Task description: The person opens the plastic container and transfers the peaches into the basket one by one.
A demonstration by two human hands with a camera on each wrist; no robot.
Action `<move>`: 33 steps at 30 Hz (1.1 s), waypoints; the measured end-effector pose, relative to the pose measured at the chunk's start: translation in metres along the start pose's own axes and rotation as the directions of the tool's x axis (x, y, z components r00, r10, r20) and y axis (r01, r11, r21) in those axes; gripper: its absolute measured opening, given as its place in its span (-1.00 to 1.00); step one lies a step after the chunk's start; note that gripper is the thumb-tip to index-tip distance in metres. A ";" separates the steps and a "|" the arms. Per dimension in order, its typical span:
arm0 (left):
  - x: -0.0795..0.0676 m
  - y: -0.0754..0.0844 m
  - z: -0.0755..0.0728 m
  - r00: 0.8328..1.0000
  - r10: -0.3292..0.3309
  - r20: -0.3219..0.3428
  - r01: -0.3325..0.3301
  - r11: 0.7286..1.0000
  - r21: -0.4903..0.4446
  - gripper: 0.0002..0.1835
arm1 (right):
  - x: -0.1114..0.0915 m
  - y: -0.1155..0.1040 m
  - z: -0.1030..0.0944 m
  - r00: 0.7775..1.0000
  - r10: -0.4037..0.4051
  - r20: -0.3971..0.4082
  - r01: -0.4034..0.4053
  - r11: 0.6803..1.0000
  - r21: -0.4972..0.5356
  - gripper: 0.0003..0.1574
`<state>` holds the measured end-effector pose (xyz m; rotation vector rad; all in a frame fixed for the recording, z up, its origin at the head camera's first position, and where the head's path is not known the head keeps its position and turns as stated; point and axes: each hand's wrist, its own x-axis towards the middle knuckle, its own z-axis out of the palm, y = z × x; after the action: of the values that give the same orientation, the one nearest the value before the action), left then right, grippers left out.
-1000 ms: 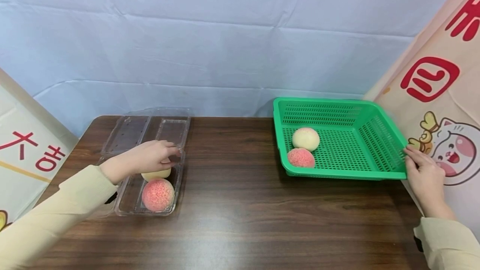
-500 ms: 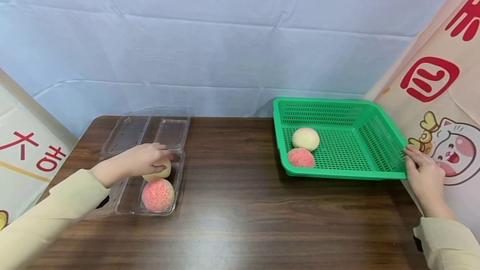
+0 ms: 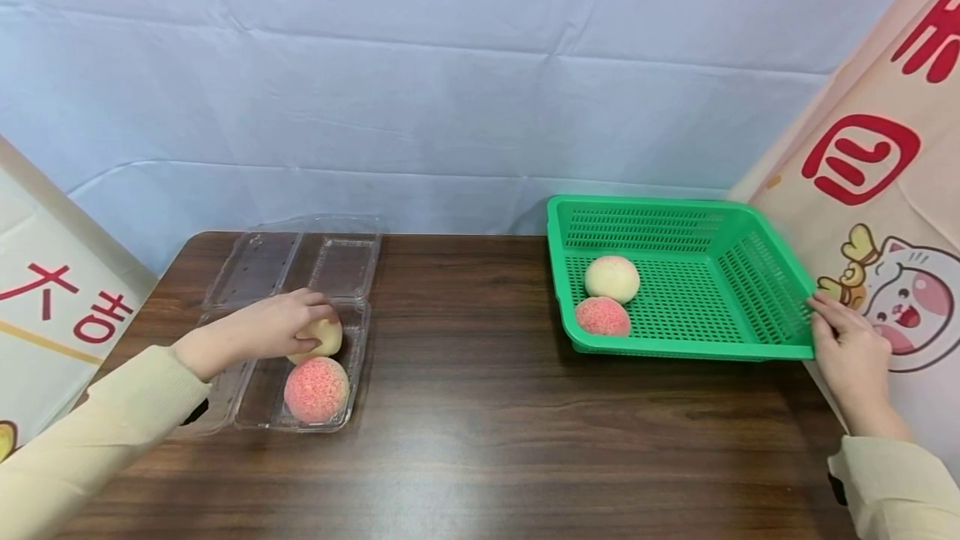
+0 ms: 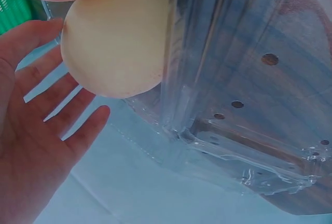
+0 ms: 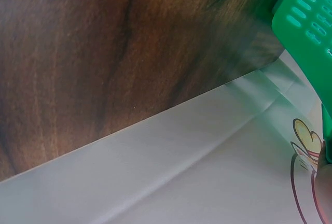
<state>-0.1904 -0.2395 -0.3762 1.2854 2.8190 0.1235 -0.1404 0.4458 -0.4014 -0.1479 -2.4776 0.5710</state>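
A pale peach [image 3: 325, 339] and a pink peach [image 3: 317, 390] sit one behind the other in the right half of a clear plastic clamshell box [image 3: 257, 407], its lid folded back. My left hand [image 3: 277, 325] reaches over the pale peach. The left wrist view shows its fingers [image 4: 54, 86] spread and nearly straight, tips right at the pale peach's [image 4: 115, 40] side. At the far right, my right hand [image 3: 851, 348] grips the near right corner of a green plastic basket [image 3: 690, 347]. In the right wrist view only a sliver of that hand shows.
Another pale peach [image 3: 612, 278] and pink peach [image 3: 602, 317] lie at the basket's left end. Everything stands on a dark wooden table [image 3: 480, 432]. A pale blue cloth [image 3: 450, 107] hangs behind, with printed banners [image 3: 862, 190] at both sides.
My left hand has moved down and slightly left, from above the box to the pale peach, uncovering more of its right side. The right hand and the basket have stayed put.
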 end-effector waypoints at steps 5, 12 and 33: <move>-0.003 0.000 0.001 0.999 -0.022 0.030 0.023 0.999 -0.034 -0.63 | -0.001 0.000 0.000 1.000 0.008 0.006 -0.008 1.000 -0.011 -0.57; -0.004 0.001 0.001 0.994 -0.061 0.086 0.068 0.994 -0.086 -0.56 | -0.001 0.003 0.001 1.000 0.014 -0.005 -0.014 1.000 -0.002 -0.58; -0.007 -0.002 0.010 0.996 0.000 0.086 0.007 0.997 -0.080 -0.45 | 0.001 0.001 0.001 1.000 0.008 -0.001 -0.008 1.000 0.021 -0.58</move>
<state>-0.1862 -0.2458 -0.3860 1.2382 2.7150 0.1750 -0.1416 0.4464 -0.4021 -0.1497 -2.4703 0.5994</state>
